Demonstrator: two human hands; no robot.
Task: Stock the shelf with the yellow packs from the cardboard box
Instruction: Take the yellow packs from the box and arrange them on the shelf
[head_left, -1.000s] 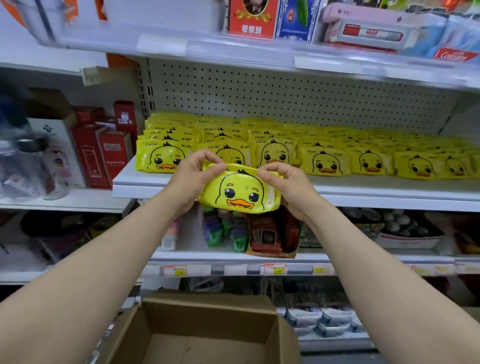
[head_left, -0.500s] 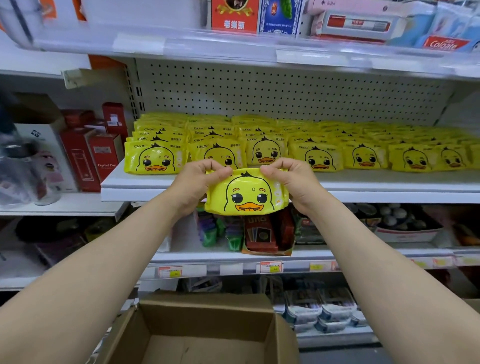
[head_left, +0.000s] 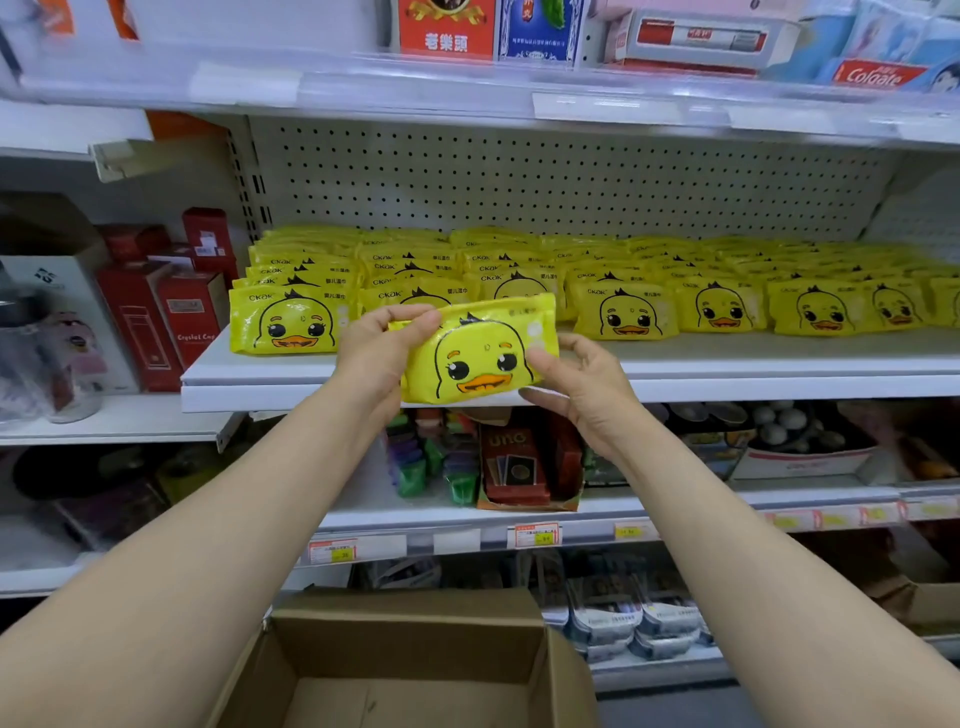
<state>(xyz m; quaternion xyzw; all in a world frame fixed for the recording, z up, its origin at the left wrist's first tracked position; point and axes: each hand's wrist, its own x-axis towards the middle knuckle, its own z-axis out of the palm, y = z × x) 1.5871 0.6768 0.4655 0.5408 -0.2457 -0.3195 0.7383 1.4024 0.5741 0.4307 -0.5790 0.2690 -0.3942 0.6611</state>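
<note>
A yellow duck-face pack is held level at the front edge of the white middle shelf, tilted slightly up to the right. My left hand grips its left end with the thumb on top. My right hand pinches its right end, thumb on the face and a finger underneath. Rows of matching yellow packs fill the shelf behind it. The open cardboard box sits below my arms; what shows of its inside is bare cardboard.
Red boxes stand on the lower shelf section to the left. Card games and small goods sit on the shelf beneath. The upper shelf with toothpaste and boxed goods overhangs the yellow packs.
The pack has risen from below the shelf edge up to its front lip and moved slightly right. My right hand slid from the pack's top corner down to its right end.
</note>
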